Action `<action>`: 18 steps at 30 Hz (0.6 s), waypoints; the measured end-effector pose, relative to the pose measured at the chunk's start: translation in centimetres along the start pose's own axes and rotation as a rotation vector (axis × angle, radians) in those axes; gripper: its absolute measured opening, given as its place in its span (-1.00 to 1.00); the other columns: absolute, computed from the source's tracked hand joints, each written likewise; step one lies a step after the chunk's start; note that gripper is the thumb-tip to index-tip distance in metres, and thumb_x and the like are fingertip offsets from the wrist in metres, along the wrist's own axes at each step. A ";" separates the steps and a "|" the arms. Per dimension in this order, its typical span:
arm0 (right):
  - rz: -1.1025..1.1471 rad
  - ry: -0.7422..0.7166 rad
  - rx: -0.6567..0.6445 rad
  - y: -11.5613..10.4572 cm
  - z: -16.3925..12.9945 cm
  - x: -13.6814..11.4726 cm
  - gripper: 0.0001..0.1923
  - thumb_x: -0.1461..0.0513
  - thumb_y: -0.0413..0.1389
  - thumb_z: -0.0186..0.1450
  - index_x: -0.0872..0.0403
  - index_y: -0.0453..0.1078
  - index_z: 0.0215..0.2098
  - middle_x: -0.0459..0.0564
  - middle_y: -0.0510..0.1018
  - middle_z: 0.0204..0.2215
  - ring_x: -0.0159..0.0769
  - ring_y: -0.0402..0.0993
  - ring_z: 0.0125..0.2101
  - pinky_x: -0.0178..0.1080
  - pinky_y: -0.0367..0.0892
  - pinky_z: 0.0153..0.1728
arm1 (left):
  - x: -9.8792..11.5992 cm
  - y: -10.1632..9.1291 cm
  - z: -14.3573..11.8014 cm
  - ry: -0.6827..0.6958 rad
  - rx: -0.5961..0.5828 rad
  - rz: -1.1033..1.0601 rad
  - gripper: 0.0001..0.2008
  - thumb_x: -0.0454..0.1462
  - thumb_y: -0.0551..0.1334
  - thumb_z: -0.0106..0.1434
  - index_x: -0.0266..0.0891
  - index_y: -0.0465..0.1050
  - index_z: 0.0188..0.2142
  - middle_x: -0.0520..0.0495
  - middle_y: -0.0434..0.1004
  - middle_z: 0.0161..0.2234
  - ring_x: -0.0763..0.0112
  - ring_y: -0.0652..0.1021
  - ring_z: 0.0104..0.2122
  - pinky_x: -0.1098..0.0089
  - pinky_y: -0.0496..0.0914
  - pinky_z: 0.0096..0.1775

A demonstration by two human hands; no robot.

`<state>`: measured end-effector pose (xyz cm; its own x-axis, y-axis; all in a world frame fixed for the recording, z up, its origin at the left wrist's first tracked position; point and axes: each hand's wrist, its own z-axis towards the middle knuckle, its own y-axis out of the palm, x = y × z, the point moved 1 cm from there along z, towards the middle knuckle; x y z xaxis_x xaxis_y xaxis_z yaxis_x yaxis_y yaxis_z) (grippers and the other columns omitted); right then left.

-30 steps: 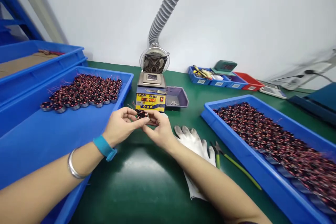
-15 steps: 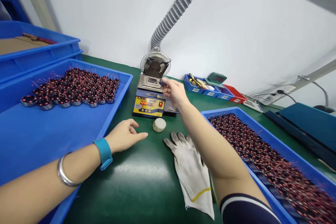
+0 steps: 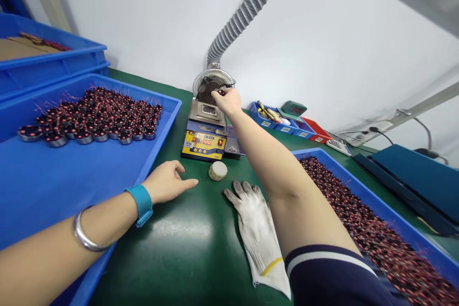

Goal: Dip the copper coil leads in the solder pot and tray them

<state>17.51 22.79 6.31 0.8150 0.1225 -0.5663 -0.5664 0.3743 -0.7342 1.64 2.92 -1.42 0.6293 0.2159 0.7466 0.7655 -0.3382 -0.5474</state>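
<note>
My right hand [image 3: 228, 100] is raised over the right side of a solder pot [image 3: 203, 147], pinching a small round black part [image 3: 222, 92] with reddish spots. Fingers hide much of that part. Behind it stands a round fume-extractor fan [image 3: 208, 90]. The pot has a yellow front with lit red digits and a small square well [image 3: 209, 109] on top. My left hand [image 3: 168, 182] hovers low over the green table, fingers apart and holding nothing. Just right of its fingertips lies a whitish round block [image 3: 218, 171].
Similar round parts with red wires fill part of the left blue tray [image 3: 82, 172] and the right blue tray [image 3: 315, 152]. White gloves [image 3: 256, 229] lie between my arms. Small blue bins [image 3: 285, 128] and a red bin [image 3: 315, 131] stand along the wall. A grey hose [image 3: 247, 7] rises from the fan.
My right hand has moved up and slightly left with the part, from beside the pot's top to in front of the fan. The left hand has barely moved.
</note>
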 end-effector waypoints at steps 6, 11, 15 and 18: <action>-0.034 -0.011 -0.027 0.9 -0.2 0.3 -0.76 0.06 0.01 0.08 0.07 0.31 -0.48 0.05 0.48 -0.44 -0.22 0.36 -0.39 -0.21 0.26 -0.29 | 0.0 0.0 0.0 -0.008 0.008 -0.003 -0.48 0.02 0.26 -0.09 -0.30 0.31 -0.24 -0.01 0.43 -0.50 0.31 0.46 -0.46 0.37 0.25 -0.43; -0.035 0.012 -0.048 1.2 -0.3 0.6 -0.76 0.05 0.01 0.07 0.07 0.30 -0.50 0.05 0.48 -0.43 -0.20 0.37 -0.39 -0.20 0.27 -0.30 | 0.1 0.0 0.0 -0.013 0.007 -0.007 -0.51 0.01 0.26 -0.09 -0.28 0.30 -0.26 0.00 0.41 -0.50 0.33 0.45 -0.47 0.38 0.25 -0.42; -0.026 0.015 -0.049 1.1 -0.3 0.7 -0.76 0.06 0.02 0.07 0.07 0.29 -0.52 0.05 0.48 -0.44 -0.21 0.37 -0.39 -0.19 0.28 -0.28 | 0.1 0.0 0.1 -0.007 0.011 0.002 -0.50 0.01 0.25 -0.08 -0.30 0.30 -0.26 -0.01 0.42 -0.50 0.33 0.45 -0.46 0.38 0.25 -0.42; -0.019 0.014 -0.047 1.1 -0.3 0.7 -0.77 0.06 0.02 0.08 0.07 0.29 -0.52 0.04 0.47 -0.45 -0.22 0.36 -0.40 -0.19 0.28 -0.27 | 0.1 0.0 0.0 -0.009 0.015 0.000 -0.49 0.01 0.26 -0.09 -0.30 0.31 -0.25 -0.02 0.43 -0.49 0.32 0.46 -0.46 0.38 0.25 -0.43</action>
<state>17.46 22.99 4.99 0.8243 0.1025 -0.5568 -0.5558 0.3332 -0.7616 1.70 2.98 -1.37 0.6306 0.2239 0.7431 0.7671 -0.3249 -0.5531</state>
